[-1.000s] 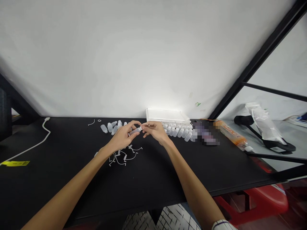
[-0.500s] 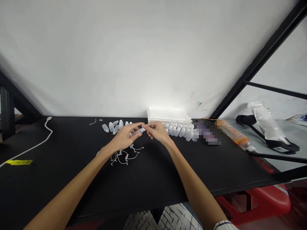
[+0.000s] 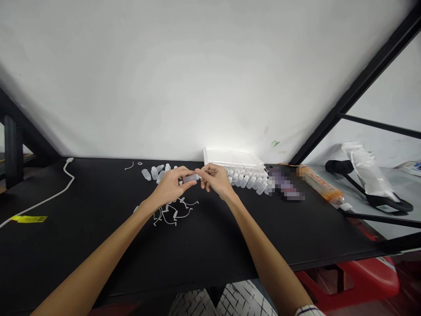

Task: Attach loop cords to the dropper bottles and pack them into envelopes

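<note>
My left hand (image 3: 171,184) pinches a small translucent plastic bottle (image 3: 190,178), lying sideways with its neck toward the right. At that neck end, the fingers of my right hand (image 3: 215,179) are closed on a small white strap, mostly hidden by the fingertips. Behind my left hand lie several loose translucent bottles (image 3: 154,173). White curved straps (image 3: 175,215) lie in a tangle on the black table (image 3: 210,245), nearer to me. To the right of my right hand, several similar bottles with white tops (image 3: 251,181) are lined up in rows.
Against the wall lies a stack of white sheets or bags (image 3: 230,156). A drink bottle with an orange label (image 3: 320,184) lies at the right beside a black frame bar. On the left runs a white cable (image 3: 59,193) with a yellow tag (image 3: 29,218). A red stool (image 3: 368,281) stands below.
The bottle in my left hand has turned a little and more of its body shows. Both hands stay together in nearly the same place; the whole view has shifted slightly.
</note>
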A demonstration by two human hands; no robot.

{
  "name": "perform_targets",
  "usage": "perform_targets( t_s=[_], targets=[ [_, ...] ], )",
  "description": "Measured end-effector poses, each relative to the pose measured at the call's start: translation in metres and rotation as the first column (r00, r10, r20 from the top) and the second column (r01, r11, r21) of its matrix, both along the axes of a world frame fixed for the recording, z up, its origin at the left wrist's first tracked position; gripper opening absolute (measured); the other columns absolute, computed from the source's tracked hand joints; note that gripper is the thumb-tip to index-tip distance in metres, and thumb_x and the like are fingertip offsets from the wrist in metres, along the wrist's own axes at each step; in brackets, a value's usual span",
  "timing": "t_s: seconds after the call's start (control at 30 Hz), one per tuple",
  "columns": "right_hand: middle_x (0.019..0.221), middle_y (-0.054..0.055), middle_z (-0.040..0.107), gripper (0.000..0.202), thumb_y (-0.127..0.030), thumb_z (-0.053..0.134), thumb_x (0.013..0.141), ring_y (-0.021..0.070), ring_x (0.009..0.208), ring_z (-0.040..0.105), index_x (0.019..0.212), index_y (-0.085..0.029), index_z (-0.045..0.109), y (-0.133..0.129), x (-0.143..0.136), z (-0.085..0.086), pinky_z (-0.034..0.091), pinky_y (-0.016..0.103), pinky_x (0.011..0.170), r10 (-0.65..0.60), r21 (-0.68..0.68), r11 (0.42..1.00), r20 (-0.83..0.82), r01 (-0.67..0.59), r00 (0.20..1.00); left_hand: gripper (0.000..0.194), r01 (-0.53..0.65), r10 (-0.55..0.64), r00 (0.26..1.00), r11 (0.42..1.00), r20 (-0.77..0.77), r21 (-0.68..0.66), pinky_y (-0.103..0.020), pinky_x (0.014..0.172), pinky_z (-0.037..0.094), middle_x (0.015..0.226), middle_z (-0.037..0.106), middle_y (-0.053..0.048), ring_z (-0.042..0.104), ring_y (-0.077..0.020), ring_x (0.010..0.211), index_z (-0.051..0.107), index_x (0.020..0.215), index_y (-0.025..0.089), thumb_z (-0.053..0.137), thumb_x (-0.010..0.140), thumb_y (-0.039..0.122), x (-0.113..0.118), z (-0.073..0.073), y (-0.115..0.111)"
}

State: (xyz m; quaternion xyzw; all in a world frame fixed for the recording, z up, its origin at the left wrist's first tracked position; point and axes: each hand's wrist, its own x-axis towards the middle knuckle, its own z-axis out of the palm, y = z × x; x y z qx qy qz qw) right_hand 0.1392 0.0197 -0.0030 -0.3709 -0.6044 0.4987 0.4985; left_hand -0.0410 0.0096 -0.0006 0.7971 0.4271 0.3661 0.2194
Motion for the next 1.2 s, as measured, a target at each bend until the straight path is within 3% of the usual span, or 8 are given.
perform_targets(
  t_s=[0.2,0.33,0.43,0.57,0.73,0.9,1.1,1.2],
  targets=[
    [0.068,0.002,0.062,0.037,-0.042,0.081,0.062,0.0154,0.058,0.063,0.081,-0.013,0.066,-0.001,0.006,0.007,0.047,0.022,0.038,0.122,-0.043,0.991,-0.061,-0.124,0.991,0.026,-0.045,0.045,0.997,0.999,0.063,-0.002,-0.026,0.056,0.044,0.096,0.065,-0.004,0.054,-0.0124,0.066,0.072,0.102,0.021,0.063,0.082,0.036,-0.002,0.008,-0.002],
    [0.056,-0.001,0.058,0.037,-0.048,0.075,0.069,0.0112,0.045,0.056,0.070,-0.013,0.063,0.001,0.007,0.003,0.041,0.020,0.035,0.108,-0.052,0.993,0.034,-0.107,0.994,0.026,-0.034,0.034,0.998,0.999,0.055,-0.001,-0.025,0.054,0.043,0.095,0.065,-0.004,0.053,-0.0117,0.063,0.072,0.100,0.020,0.064,0.082,0.037,-0.001,0.009,-0.004],
    [0.043,-0.002,0.050,0.047,-0.056,0.063,0.080,0.0070,0.036,0.047,0.058,-0.013,0.059,0.003,0.007,-0.002,0.033,0.018,0.033,0.068,-0.042,0.997,0.152,-0.062,0.986,0.027,-0.021,0.020,0.999,1.000,0.048,0.005,-0.025,0.053,0.042,0.094,0.064,-0.004,0.051,-0.0112,0.062,0.072,0.101,0.020,0.064,0.082,0.038,0.000,0.008,-0.004],
    [0.043,-0.003,0.049,0.053,-0.061,0.057,0.082,0.0060,0.035,0.045,0.057,-0.015,0.056,0.002,0.004,-0.002,0.031,0.017,0.032,0.035,-0.049,0.998,0.171,-0.027,0.985,0.028,-0.021,0.021,0.999,1.000,0.036,0.014,-0.025,0.053,0.042,0.093,0.064,-0.004,0.051,-0.0113,0.062,0.072,0.103,0.021,0.063,0.083,0.039,0.000,0.008,-0.004],
    [0.061,-0.003,0.058,0.039,-0.052,0.072,0.072,0.0119,0.045,0.060,0.082,-0.017,0.060,-0.004,0.004,0.009,0.045,0.020,0.036,0.079,-0.108,0.991,-0.035,-0.082,0.996,0.029,-0.053,0.053,0.998,0.999,0.023,0.005,-0.026,0.055,0.044,0.096,0.065,-0.005,0.053,-0.0123,0.064,0.072,0.103,0.020,0.062,0.084,0.040,-0.001,0.010,-0.004],
    [0.069,0.000,0.063,0.037,-0.039,0.081,0.064,0.0156,0.057,0.065,0.084,-0.014,0.063,-0.005,0.007,0.012,0.057,0.027,0.048,0.136,-0.100,0.985,-0.074,-0.143,0.988,0.027,-0.062,0.062,0.998,0.998,0.033,0.014,-0.027,0.056,0.045,0.097,0.065,-0.005,0.053,-0.0117,0.062,0.072,0.102,0.020,0.061,0.084,0.037,-0.002,0.010,-0.004],
    [0.052,-0.001,0.055,0.041,-0.052,0.068,0.076,0.0105,0.042,0.056,0.066,-0.013,0.059,0.001,0.007,0.001,0.043,0.019,0.035,0.071,-0.061,0.996,0.103,-0.065,0.992,0.028,-0.043,0.043,0.999,0.999,0.012,0.010,-0.026,0.056,0.045,0.096,0.066,-0.004,0.053,-0.0116,0.063,0.072,0.104,0.021,0.061,0.085,0.038,-0.001,0.006,-0.002],
    [0.061,0.001,0.059,0.041,-0.054,0.067,0.076,0.0106,0.047,0.059,0.074,-0.013,0.063,0.000,0.007,0.003,0.042,0.018,0.035,0.063,-0.051,0.997,0.128,-0.057,0.990,0.030,-0.046,0.046,0.999,0.999,0.028,0.000,-0.027,0.057,0.045,0.098,0.066,-0.005,0.054,-0.0124,0.065,0.071,0.105,0.021,0.061,0.085,0.040,-0.002,0.007,-0.002]
  ],
)
